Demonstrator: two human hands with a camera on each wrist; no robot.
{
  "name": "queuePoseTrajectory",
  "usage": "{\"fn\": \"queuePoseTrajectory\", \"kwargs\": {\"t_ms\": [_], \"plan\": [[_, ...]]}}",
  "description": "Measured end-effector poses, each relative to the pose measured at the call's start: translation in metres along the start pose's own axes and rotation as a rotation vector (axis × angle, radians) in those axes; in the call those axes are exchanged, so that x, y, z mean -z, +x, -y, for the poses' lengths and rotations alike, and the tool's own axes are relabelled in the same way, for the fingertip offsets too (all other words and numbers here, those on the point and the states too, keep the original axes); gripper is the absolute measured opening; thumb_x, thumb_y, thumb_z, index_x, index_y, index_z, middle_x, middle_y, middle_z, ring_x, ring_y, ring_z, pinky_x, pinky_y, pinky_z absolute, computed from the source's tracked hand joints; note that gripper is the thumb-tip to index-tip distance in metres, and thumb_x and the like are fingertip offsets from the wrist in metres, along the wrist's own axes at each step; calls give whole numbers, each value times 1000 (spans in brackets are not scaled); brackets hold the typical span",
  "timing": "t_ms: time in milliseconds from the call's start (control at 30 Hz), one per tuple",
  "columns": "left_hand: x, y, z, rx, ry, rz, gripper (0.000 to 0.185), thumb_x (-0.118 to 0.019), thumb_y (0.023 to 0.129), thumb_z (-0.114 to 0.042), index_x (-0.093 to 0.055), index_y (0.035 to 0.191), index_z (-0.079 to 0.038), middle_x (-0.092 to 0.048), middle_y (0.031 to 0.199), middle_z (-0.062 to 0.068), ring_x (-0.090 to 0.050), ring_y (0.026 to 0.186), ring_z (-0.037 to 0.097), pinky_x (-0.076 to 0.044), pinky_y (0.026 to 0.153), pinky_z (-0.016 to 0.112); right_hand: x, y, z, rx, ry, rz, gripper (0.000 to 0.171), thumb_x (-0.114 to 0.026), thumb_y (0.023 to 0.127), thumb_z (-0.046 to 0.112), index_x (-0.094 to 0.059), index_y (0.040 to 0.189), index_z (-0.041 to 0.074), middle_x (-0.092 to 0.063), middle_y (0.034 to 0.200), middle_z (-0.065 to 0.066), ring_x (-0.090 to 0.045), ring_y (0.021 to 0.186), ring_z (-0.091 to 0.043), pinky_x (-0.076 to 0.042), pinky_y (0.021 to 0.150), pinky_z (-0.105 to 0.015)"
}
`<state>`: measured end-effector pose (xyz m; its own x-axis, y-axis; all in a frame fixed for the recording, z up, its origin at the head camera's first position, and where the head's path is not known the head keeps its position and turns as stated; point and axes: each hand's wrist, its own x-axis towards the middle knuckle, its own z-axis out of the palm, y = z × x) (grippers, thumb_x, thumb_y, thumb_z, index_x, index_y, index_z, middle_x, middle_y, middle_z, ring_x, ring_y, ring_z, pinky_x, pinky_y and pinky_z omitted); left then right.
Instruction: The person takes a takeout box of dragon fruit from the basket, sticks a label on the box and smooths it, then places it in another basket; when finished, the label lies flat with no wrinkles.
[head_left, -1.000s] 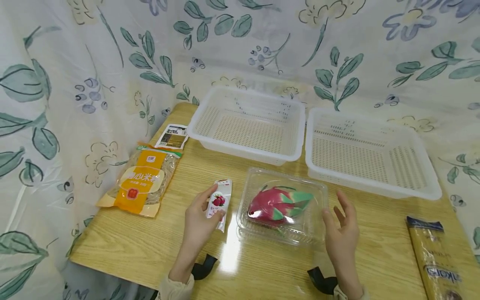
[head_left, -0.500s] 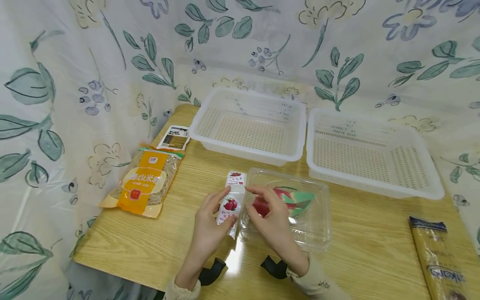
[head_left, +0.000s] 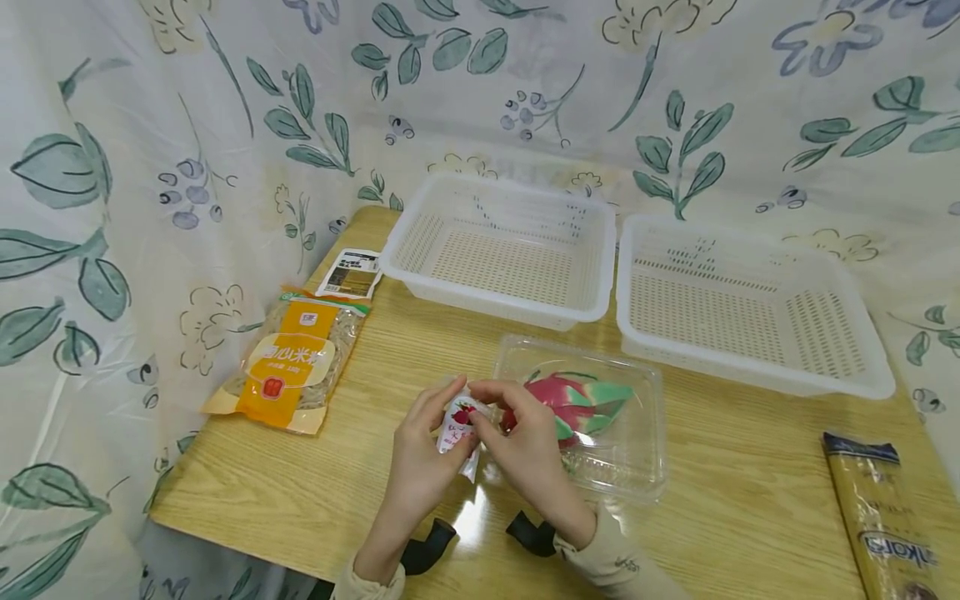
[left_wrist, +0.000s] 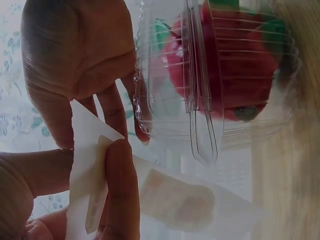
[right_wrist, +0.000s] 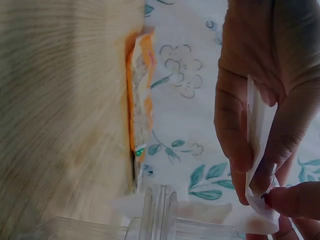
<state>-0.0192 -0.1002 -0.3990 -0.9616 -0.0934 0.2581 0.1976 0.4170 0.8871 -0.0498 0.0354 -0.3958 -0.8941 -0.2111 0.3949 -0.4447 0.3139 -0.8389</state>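
My left hand holds a white label strip printed with red dragon fruit and lettering. My right hand meets it from the right, its thumb and fingers pinching the strip's upper part. The strip looks bent between the fingers in the left wrist view, and the right wrist view shows fingertips meeting at the end of the label strip. Just right of the hands lies a clear plastic clamshell box with a pink and green dragon fruit inside. The right hand hides part of the box's left side.
Two white perforated baskets, left and right, stand along the back. An orange noodle bag and a small packet lie at left. A long yellow packet lies at the right edge. A floral curtain hangs behind.
My right hand has left the box's right side and moved left to the label strip. The left hand has shifted slightly right with the strip, whose upper part now bends under the fingers.
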Motion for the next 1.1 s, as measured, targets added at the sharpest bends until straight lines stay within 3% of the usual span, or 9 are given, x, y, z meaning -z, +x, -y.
{"fn": "queuePoseTrajectory", "kwargs": {"t_ms": [200,400,567,700,900,1000,1100], "plan": [[0,-1,-1,33,12,13,66,-75,70,14,-58,132,-2,-63,120,10,-60,109,22,-54,92,39,-5,1,-4,156,-83,-61,27,-75,76,-5,-71,100,7,-73,90,-6,-49,56,-11,-38,48,-10],[2,-1,5,64,9,20,72,-76,70,12,-51,137,1,-58,123,15,-60,110,28,-55,91,40,-3,-2,1,108,-53,-22,25,-76,75,-5,-72,95,10,-73,85,-2,-54,61,-15,-40,50,-17],[7,2,13,105,-19,46,80,-75,68,14,-44,142,4,-52,128,20,-64,88,27,-58,68,22,1,-7,7,73,34,-7,23,-74,77,-7,-72,95,7,-74,86,-3,-62,71,-8,-46,52,-26],[12,5,19,182,-77,92,86,-73,68,16,-38,145,3,-45,137,22,-62,84,25,-54,60,16,4,-9,11,124,85,-22,23,-73,77,-10,-71,94,5,-73,87,-6,-66,76,-10,-52,59,-26],[19,6,29,288,-68,130,95,-73,67,19,-32,150,-1,-38,147,20,-59,87,25,-53,64,19,10,-9,14,231,163,-36,20,-70,79,-12,-70,94,1,-71,86,-13,-68,78,-15,-58,67,-25],[21,5,37,328,-42,153,98,-74,66,18,-30,151,-2,-35,149,19,-59,87,28,-56,67,24,19,-7,13,173,177,-39,21,-70,79,-12,-69,95,1,-71,88,-14,-68,79,-10,-58,62,-23],[25,4,45,351,19,193,98,-76,66,15,-29,150,-1,-33,151,21,-58,105,40,-59,80,37,31,-3,9,98,172,-39,22,-70,78,-13,-69,96,0,-71,89,-14,-66,82,-4,-57,64,-20]]}}
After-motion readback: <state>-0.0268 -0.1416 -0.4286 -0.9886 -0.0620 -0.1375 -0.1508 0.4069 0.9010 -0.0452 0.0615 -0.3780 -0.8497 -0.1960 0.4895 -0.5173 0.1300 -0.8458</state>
